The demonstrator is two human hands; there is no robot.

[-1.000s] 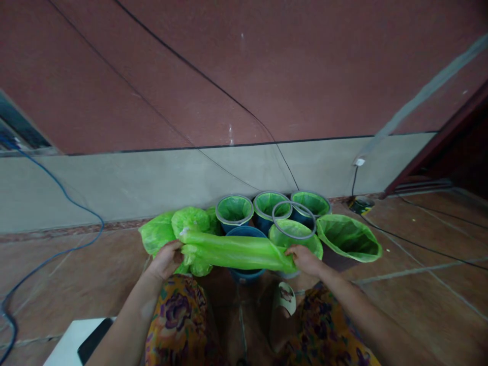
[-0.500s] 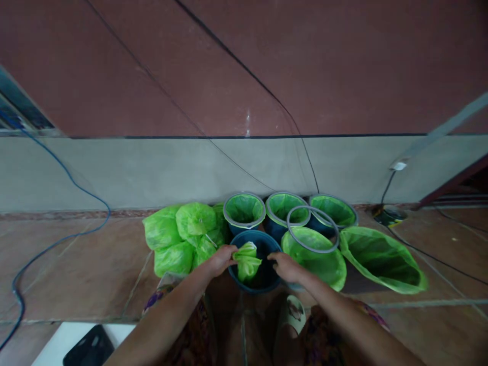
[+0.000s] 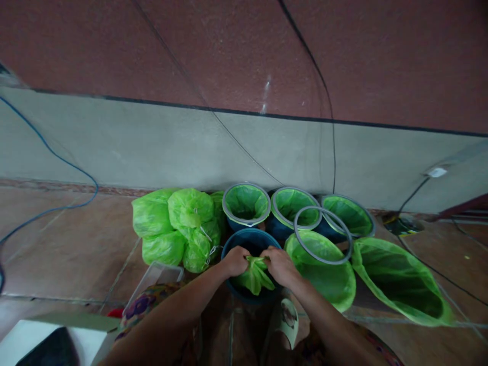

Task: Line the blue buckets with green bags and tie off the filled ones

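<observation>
Presently, both hands: close together but apart from each other, each clamped on the same green plastic bag (image 3: 256, 278) over the mouth of the blue bin (image 3: 259, 237).
Left hand (image 3: 235, 261): pinching the bag's upper left edge, inside the bin's left rim.
Right hand (image 3: 280, 265): gripping the upper right edge, near the bin's right rim; neither hand is clearly nearer.
Bag's lie: between and below the hands, folds fanning toward the wearer; bunched, so its long axis cannot be told, nor how deep it sits.
Bin's far rim: bare, beyond the hands.
Just right: a front green-lined bin (image 3: 324, 287), with a loose grey ring (image 3: 348, 244) across its far side.
Behind: three ringed bins (image 3: 224, 209) in a row along the wall (image 3: 152, 137).
Left: bulging green bags (image 3: 152, 216), clustered near the bin.
</observation>
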